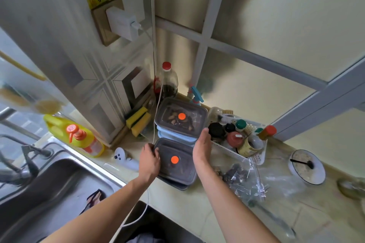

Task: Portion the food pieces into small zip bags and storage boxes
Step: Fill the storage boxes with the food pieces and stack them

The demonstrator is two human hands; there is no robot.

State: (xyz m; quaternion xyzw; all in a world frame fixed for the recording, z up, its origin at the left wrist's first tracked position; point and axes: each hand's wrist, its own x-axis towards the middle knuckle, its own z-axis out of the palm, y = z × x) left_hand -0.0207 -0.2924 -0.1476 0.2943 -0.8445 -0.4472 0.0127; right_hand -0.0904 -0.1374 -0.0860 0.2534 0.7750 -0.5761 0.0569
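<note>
Left hand (150,159) grips near box (174,161), fingers curled over its lid edge. Right hand (203,144) flat against its right side, apparently touching; fingers straight.

Two lidded storage boxes (175,161), orange-dotted, on counter.

Grey lid w/ orange dot showing on near storage box (174,162); same on far storage box (180,117), sitting on pale blue boxes (174,136). Yellow soap bottle (73,136) wearing orange pump. Sponges (139,120) showing yellow/green. Dark sauce bottle (167,83) w/ red cap. Bowl (307,166) looking white, black-rimmed.
</note>
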